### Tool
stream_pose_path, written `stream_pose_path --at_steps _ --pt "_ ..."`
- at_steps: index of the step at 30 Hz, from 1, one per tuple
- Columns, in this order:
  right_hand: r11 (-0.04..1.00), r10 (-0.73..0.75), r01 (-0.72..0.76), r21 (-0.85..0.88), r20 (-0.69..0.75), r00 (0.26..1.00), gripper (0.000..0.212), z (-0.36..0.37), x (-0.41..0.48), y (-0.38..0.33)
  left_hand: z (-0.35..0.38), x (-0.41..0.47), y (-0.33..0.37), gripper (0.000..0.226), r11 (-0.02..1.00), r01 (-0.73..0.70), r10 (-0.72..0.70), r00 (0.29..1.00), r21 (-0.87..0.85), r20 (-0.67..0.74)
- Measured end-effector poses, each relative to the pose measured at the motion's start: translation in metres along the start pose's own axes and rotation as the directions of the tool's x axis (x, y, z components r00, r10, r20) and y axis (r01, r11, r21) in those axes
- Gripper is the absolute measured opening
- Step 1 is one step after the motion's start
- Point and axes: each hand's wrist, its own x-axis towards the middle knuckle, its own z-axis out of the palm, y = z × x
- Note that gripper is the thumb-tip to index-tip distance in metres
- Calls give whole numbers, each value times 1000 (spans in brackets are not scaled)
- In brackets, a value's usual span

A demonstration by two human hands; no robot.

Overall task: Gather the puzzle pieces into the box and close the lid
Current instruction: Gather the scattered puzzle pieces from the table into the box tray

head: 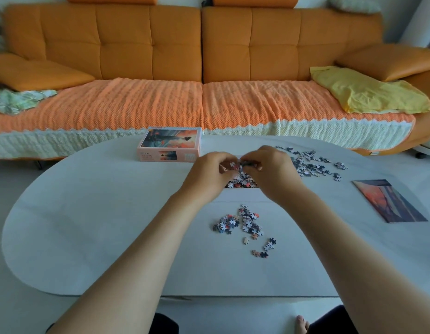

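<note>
Head: left hand (209,175), right hand (273,171) pinch pieces (242,164) over box (242,195).

White table (88,213) bears lid (169,147), open box (242,194), picture card (390,201), scattered pieces (246,220).

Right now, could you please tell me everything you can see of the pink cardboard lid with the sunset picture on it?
The pink rectangular cardboard lid lies flat, picture side up, at the far edge of the white oval table, before the orange sofa. Its top shows a dark figure against an orange-red sky; its near wall is pale pink with a small copy of that picture and a pale label. It looks rigid and undamaged. Only the table touches it.
</note>
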Motion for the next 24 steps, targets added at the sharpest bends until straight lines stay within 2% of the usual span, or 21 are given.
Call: stream_pose_path --at_steps 1,3,5,9,12,14,16,18,20,22,24 --pt "1000 8 -8 -8 12 1000 20 5 3 4 3 2 -4 31 995 -28 30 999 100 -12" --pt "993 64 -44 -107 191 979 20 16 4 11 9 4 -14 35 945 -59 51 998 321 33" --pt "982 98 -40 -187 309 946 25 21 3 15 13 3 -22 37 905 -54 19 996 421 87" --pt "993 39 -13 -115 223 974 29 18 2 14 8 -3 -23 33 913 -120 89 991 390 95" --pt "997 -33 39 -67 90 995 28 13 -2 12 -5 -15 -19 17 922 -194 187 981 335 54" --pt "994 -111 112 -18 56 992 23 9 -9 7 -11 -26 -15 11 943 -204 197 979 263 52" --pt "984 -176 175 20 97 979 23 5 -18 -2 -14 -36 -13 11 963 -180 160 981 201 112" --pt "979 -206 204 29 192 960 22 4 -28 -8 -14 -48 -14 10 961 -149 92 967 234 237" --pt "975 -185 214 -53 333 925 21 8 -37 -6 -11 -57 -20 28 943 -116 -2 935 312 355" --pt "964 -111 209 -166 461 881 26 15 -45 0 -5 -63 -25 45 934 -103 -51 908 341 415" --pt "968 -76 185 -168 507 859 31 21 -53 4 0 -67 -25 43 951 -89 -46 907 296 420"
